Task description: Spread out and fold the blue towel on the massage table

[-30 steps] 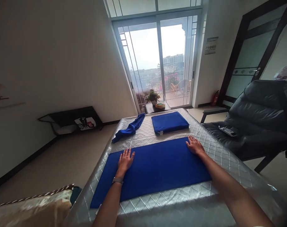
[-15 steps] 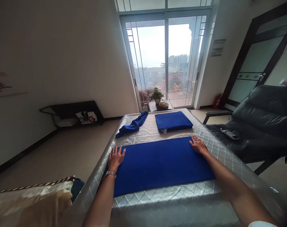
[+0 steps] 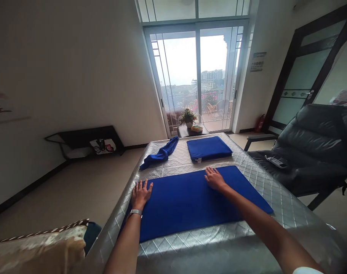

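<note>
A blue cloth point(image 3: 184, 205), folded into a long flat rectangle, lies across the near part of a silver quilted mattress point(image 3: 279, 194). My left hand point(image 3: 141, 193) rests flat on the cloth's far left corner, fingers spread, a watch on the wrist. My right hand point(image 3: 215, 179) lies flat near the middle of the far edge, fingers stretched out and fairly close together. Beyond it sits a second blue cloth point(image 3: 209, 148), folded into a neat thick pad with a small white tag. A crumpled, twisted blue cloth point(image 3: 159, 154) lies at the far left.
A dark reclining chair point(image 3: 313, 148) with a small device on its seat stands at the right. Past the mattress's far end, a small table point(image 3: 187, 132) holds a potted plant point(image 3: 188, 118) before a sliding glass door. Patterned bedding point(image 3: 42, 247) is at the lower left.
My right hand has slid left along the far edge, from the right corner to near the middle. My left hand stays at its corner. The view has shifted slightly.
</note>
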Motion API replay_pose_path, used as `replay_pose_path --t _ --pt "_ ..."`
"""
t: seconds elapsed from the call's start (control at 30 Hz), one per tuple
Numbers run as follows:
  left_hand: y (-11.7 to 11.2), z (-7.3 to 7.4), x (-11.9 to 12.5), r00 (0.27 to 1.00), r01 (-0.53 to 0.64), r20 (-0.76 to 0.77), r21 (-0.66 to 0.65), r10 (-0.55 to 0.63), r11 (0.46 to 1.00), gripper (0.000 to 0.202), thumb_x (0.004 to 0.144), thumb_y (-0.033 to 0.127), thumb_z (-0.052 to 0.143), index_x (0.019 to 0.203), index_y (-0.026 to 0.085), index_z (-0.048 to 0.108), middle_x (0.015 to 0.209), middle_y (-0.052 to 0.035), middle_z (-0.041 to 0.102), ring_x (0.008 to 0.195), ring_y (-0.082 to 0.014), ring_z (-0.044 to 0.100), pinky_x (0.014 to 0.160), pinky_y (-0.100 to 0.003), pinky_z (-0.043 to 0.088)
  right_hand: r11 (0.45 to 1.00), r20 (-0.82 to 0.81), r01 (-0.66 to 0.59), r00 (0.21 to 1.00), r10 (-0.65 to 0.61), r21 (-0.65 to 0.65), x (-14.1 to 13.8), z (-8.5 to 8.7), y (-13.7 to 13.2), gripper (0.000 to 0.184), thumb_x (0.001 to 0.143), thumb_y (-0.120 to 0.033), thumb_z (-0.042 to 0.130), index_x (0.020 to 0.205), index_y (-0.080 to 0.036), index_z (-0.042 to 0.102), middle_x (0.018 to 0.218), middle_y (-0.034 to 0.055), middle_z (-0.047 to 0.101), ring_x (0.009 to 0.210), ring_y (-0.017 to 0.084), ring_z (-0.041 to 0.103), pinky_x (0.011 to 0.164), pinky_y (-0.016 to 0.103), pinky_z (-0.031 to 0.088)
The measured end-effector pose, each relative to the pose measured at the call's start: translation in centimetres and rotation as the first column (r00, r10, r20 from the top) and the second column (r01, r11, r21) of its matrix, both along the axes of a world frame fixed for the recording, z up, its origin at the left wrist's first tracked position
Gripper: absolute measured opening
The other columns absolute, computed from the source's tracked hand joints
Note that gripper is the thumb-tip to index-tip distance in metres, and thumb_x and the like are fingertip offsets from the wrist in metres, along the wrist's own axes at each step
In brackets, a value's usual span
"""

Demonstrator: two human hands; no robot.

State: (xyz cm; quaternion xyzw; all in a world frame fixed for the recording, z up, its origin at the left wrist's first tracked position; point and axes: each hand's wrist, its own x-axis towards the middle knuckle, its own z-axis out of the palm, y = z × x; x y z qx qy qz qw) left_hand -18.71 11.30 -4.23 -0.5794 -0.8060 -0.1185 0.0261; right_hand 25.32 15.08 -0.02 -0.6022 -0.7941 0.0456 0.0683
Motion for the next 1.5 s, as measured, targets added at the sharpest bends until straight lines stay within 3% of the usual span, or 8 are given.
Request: replay_pose_path --t 0.17,0.3,0.5,0.8,0.93,1.17,1.3,1.5 --pt "0.0 -0.1 0.0 1.0 0.002 -0.015 -0.003 -0.002 1.0 0.071 0.1 0.062 0.027 0.157 0.021 0.041 0.165 -0.0142 0.035 0.153 -0.0331 0.029 0.125 -0.052 0.021 0.986 -0.132 -0.167 0.978 0.163 -0.016 -8.8 -0.3 -1.9 0.069 0.104 -0.045 0.021 0.16 -0.007 0.032 0.168 0.0116 0.027 0.157 0.02 0.018 0.127 0.038 0.009" --pt "0.1 0.0 0.0 1.0 -0.021 -0.003 -0.02 0.021 1.0 0.068 0.102 0.06 0.028 0.157 0.022 0.04 0.165 -0.0146 0.034 0.154 -0.0321 0.028 0.125 -0.051 0.02 0.984 -0.151 -0.155 0.978 0.142 -0.082 -10.2 -0.9 -1.7 0.072 0.103 -0.049 0.021 0.162 -0.008 0.027 0.169 0.0109 0.022 0.158 0.02 0.014 0.127 0.039 0.006" --pt "0.2 -0.6 -0.5 1.0 0.01 -0.012 0.012 -0.01 1.0 0.07 0.101 0.06 0.027 0.157 0.02 0.04 0.165 -0.0159 0.035 0.153 -0.0329 0.029 0.125 -0.052 0.021 0.991 -0.107 -0.081 0.992 0.07 -0.109 -5.4 -1.4 -0.3 0.072 0.103 -0.052 0.018 0.164 -0.013 0.023 0.17 0.007 0.019 0.158 0.018 0.012 0.127 0.038 0.004" --pt "0.0 -0.8 -0.5 0.999 0.014 -0.04 0.055 -0.012 0.998 0.07 0.101 0.061 0.025 0.155 0.02 0.044 0.164 -0.0135 0.039 0.152 -0.0322 0.032 0.124 -0.052 0.025 0.971 0.056 0.216 0.976 -0.211 -0.106 9.7 -2.0 1.8 0.073 0.103 -0.05 0.018 0.163 -0.009 0.02 0.171 0.0084 0.016 0.158 0.019 0.012 0.128 0.039 0.007" --pt "0.1 -0.6 -0.5 1.0 0.012 -0.022 0.046 -0.011 0.999 0.07 0.101 0.062 0.026 0.155 0.021 0.044 0.163 -0.0136 0.04 0.151 -0.0336 0.033 0.122 -0.055 0.027 0.944 0.075 0.318 0.947 -0.312 -0.088 14.0 -2.3 2.1 0.072 0.103 -0.047 0.019 0.163 -0.006 0.021 0.171 0.0098 0.018 0.158 0.021 0.013 0.127 0.039 0.011" --pt "-0.8 0.4 0.4 0.99 -0.008 -0.139 0.181 0.033 0.983 0.06 0.101 0.048 0.033 0.146 0.014 0.056 0.158 -0.0189 0.045 0.151 -0.0344 0.034 0.123 -0.058 0.022 0.941 0.076 0.335 0.94 -0.331 -0.046 14.4 -2.8 2.0 0.071 0.104 -0.046 0.019 0.162 -0.006 0.023 0.171 0.0109 0.02 0.157 0.021 0.015 0.127 0.037 0.011" --pt "-1.3 1.6 2.1 0.966 0.091 -0.257 0.275 -0.018 0.957 0.059 0.101 0.04 0.032 0.141 0.007 0.059 0.154 -0.024 0.048 0.149 -0.0349 0.037 0.122 -0.058 0.025 0.942 0.065 0.334 0.941 -0.332 -0.028 14.3 -2.9 2.0 0.071 0.103 -0.046 0.019 0.162 -0.006 0.025 0.17 0.0106 0.02 0.157 0.022 0.016 0.127 0.038 0.012" --pt "-1.6 2.1 11.8 0.948 0.304 -0.148 0.15 -0.283 0.941 0.058 0.105 0.04 0.025 0.138 0.012 0.062 0.151 -0.0171 0.055 0.144 -0.0288 0.046 0.12 -0.048 0.034 0.943 0.043 0.333 0.942 -0.332 -0.02 14.3 -3.1 2.0 0.071 0.103 -0.044 0.02 0.161 -0.004 0.027 0.169 0.0118 0.023 0.157 0.022 0.019 0.127 0.039 0.012"
